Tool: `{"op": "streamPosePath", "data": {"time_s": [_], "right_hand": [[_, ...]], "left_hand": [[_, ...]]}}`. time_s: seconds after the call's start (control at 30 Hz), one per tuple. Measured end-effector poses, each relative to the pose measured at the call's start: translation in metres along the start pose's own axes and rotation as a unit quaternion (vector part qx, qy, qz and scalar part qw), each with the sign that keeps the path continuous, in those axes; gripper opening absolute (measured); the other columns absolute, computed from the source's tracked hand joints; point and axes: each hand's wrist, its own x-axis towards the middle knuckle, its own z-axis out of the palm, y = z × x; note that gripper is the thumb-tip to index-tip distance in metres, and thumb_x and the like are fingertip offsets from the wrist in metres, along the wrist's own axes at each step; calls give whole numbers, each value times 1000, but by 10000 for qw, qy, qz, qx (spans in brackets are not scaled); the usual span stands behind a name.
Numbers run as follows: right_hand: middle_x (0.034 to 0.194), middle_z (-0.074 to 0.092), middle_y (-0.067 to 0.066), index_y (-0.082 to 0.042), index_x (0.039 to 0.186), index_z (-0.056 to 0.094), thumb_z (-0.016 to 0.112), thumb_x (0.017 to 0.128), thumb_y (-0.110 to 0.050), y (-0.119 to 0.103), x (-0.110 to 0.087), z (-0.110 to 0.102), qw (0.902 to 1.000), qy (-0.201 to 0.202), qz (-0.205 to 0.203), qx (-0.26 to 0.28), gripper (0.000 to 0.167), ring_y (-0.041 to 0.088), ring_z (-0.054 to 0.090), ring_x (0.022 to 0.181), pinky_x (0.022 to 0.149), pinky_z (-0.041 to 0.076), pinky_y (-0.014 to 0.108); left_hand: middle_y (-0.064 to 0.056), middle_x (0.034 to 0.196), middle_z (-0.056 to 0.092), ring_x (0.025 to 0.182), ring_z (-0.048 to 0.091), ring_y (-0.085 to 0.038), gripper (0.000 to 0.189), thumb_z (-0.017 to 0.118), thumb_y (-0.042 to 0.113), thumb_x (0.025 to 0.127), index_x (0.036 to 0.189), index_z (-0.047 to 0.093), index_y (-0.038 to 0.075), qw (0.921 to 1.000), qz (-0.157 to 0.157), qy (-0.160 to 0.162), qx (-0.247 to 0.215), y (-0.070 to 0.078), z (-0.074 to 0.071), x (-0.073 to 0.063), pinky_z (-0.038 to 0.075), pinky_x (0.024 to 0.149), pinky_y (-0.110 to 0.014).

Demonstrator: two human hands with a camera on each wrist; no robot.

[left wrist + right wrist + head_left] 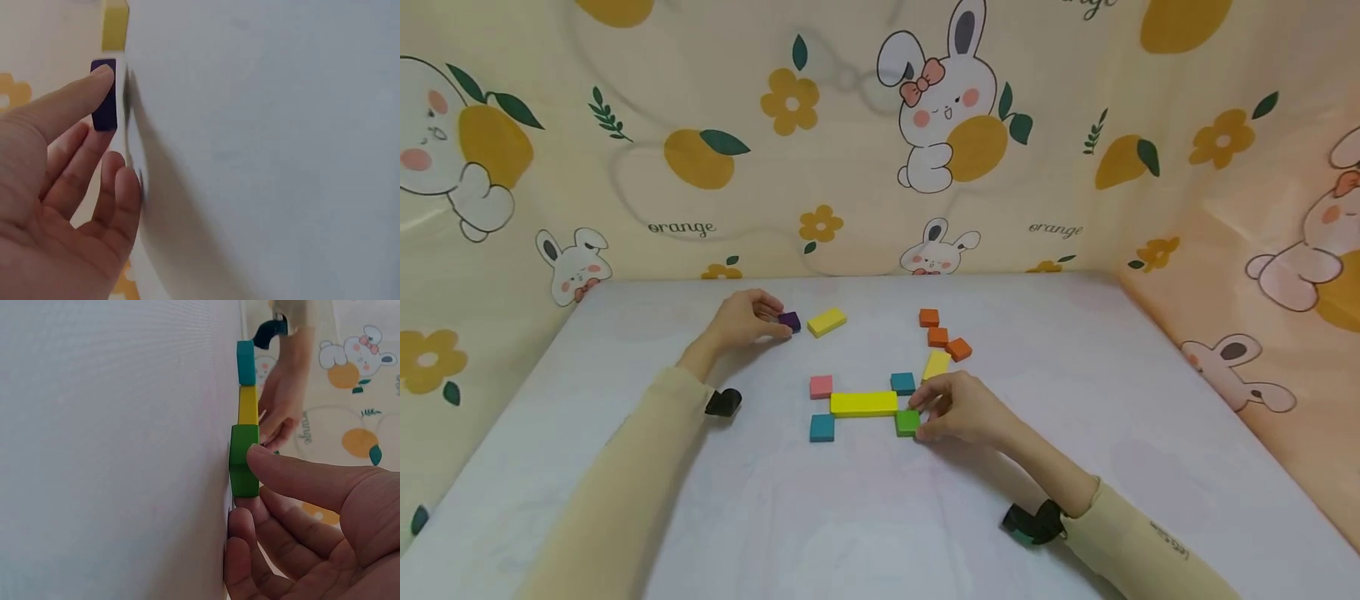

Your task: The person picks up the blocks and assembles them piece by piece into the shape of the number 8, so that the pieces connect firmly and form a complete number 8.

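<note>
Purple block (789,322): it was at the fingertips of the left hand, toward the far side of the white table (775,517); whether it rested on the table or stood slightly above, the views did not show clearly.
Left hand (747,320): thumb and finger were closed upon the purple block in a light pinch, and the other fingers were loosely bent.
First yellow block (827,322): it lay just beside the purple block, on its right.
Green block (907,423): it was at the near right corner of the long yellow block (863,405).
Right hand (964,408): its thumb and fingertips pinched the green block, with the remaining fingers curved beneath the palm.
Other corners: the pink block (822,387) was at the far left, one blue block (902,383) at the far right, and a second blue block (822,427) at the near left.
Orange blocks (929,317): three of them lay beyond the right hand, and a pale yellow block (937,363) was between them and its fingers.
Sleeves (625,475): both were cream-coloured.
</note>
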Motion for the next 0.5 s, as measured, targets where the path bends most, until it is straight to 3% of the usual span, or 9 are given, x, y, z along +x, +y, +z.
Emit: {"op": "streamPosePath", "data": {"time_s": [0.17,0.37,0.5], "right_hand": [[94,66,1,-11,100,73,86,74,-7,2,-1,-1,10000,7,13,-3,29,22,59,74,63,50,30],[94,66,0,-11,100,73,86,75,-8,2,-1,-2,10000,-32,-40,-25,28,22,58,74,63,50,30],[94,67,0,-11,100,73,86,76,-8,1,-1,-3,10000,-37,-43,-33,28,22,59,74,64,50,31]], "left_hand": [[-13,115,62,104,58,-29,48,83,25,82,118,60,3,9999,99,35,-105,8,2,-23,49,91,-41],[-9,116,62,105,59,-26,53,83,34,81,120,60,7,9991,122,242,-335,18,3,-65,54,79,-38],[-6,114,64,103,60,-24,56,83,40,79,119,61,9,9983,376,306,-320,27,5,-92,52,78,-35]]}}
